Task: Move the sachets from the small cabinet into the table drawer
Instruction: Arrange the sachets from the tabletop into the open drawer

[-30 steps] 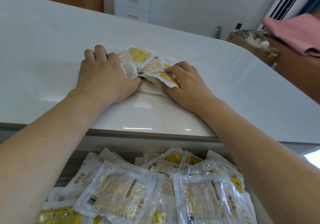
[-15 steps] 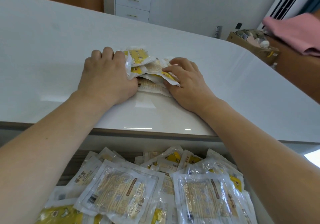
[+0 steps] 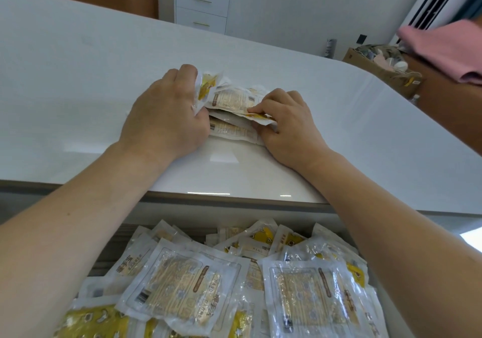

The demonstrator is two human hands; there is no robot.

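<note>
left hand (image 3: 167, 118) clenched on left end of sachet stack (image 3: 232, 113) | right hand (image 3: 289, 126) pinching its right end | stack flat on white table (image 3: 78, 76), long axis left-right, 1 yellow sachet (image 3: 207, 86) tilted up by left fingers | open drawer (image 3: 161, 217) below table edge piled with sachets (image 3: 182, 283) | small cabinet (image 3: 202, 9) behind table
</note>
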